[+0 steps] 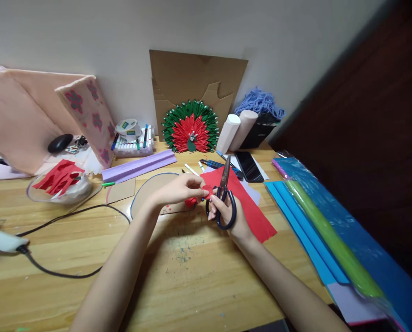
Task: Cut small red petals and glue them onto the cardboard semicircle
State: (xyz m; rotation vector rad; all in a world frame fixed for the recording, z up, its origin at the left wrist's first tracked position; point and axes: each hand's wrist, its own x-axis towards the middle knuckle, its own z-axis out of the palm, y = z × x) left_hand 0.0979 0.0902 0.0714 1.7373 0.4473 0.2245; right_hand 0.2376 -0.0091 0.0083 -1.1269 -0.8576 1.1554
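Note:
Pinched in my left hand (183, 188) is a small piece of red crepe paper (208, 192). My right hand (235, 219) is closed around dark-handled scissors (223, 184), its loops around the fingers and the blades pointing up and away. The right thumb and fingertips also meet the red piece, so both hands touch it. Beneath and right of the hands lies a larger red paper sheet (256, 207). A round cardboard piece (150, 196) with a blue edge lies left of the hands, partly hidden by my left hand.
A red and green paper peacock (191, 129) leans against cardboard (195, 69). At left are a bowl of red strips (59, 182) and a glue gun (2, 237) with its black cable. A phone (249, 166) and blue and green paper rolls (333, 235) are at right.

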